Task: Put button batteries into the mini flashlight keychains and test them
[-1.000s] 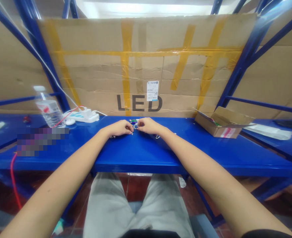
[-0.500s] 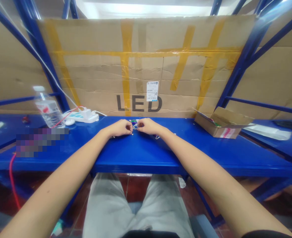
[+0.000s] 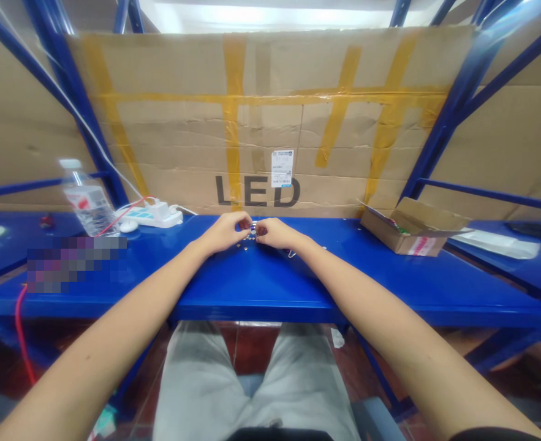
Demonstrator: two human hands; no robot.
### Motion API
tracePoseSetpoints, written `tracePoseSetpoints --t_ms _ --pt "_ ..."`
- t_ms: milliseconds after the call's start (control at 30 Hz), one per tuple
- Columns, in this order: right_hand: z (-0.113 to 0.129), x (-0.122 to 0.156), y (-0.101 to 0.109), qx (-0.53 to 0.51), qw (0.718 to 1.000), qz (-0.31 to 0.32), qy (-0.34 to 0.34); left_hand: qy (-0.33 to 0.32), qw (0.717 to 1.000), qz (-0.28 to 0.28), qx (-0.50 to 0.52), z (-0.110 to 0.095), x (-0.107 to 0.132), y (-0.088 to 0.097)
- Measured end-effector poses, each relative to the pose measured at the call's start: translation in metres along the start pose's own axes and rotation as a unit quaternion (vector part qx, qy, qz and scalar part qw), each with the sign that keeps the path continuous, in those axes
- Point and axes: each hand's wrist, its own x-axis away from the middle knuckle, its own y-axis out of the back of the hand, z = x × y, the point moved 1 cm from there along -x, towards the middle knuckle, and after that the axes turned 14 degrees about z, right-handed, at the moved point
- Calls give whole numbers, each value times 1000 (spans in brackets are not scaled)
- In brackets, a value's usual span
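My left hand (image 3: pixel 224 231) and my right hand (image 3: pixel 274 233) meet at the far middle of the blue metal bench (image 3: pixel 261 282). Both are closed in a pinch around a small metal part (image 3: pixel 253 229) held between the fingertips; it is too small to name. A few tiny silvery pieces (image 3: pixel 290 253) lie on the bench just beside and under the hands.
A taped cardboard sheet marked LED (image 3: pixel 270 122) stands behind the bench. An open cardboard box (image 3: pixel 410 233) sits at the right. At the left are a plastic water bottle (image 3: pixel 86 199), a white power strip (image 3: pixel 151 214) and a red cable (image 3: pixel 19 331). Blue rack posts (image 3: pixel 440 135) flank the bench.
My left hand has lifted and shifted slightly right and away, so the fingertips of both hands now meet a little higher over the small part.
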Motion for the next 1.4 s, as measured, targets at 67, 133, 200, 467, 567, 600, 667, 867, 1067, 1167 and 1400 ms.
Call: tracePoseSetpoints --t_ms 67,133,200,467,567,600,667,867,1067,1167,1400 --pt "0 0 0 5 1000 -4 -6 -29 999 -25 -17 -4 -2 -2" --pt "-1 0 1 12 1000 -9 -7 -48 998 -33 -32 -8 -3 -5" --pt "-1 0 2 24 999 -22 2 -65 996 -33 -48 -9 -4 -7" --pt "-6 -3 5 26 992 -110 64 -136 978 -92 -127 -9 -5 -11" --pt "-9 -5 5 -3 987 -132 87 -158 969 -113 -155 -11 -5 -11" --pt "-10 -6 5 -8 986 -138 96 -164 966 -118 -162 -12 -5 -11" --pt "-11 -7 6 -5 981 -156 113 -172 962 -125 -173 -13 -6 -12" --pt "-15 -11 6 -23 966 -206 152 -177 959 -130 -179 -15 -6 -14" --pt "-18 -13 4 -64 965 -208 143 -108 972 -147 -149 -15 -4 -11" --pt "-19 -11 6 -19 969 -206 137 -72 979 -136 -131 -14 -3 -7" --pt "-16 -6 0 164 983 -42 75 2 994 6 -114 1 -2 -5"
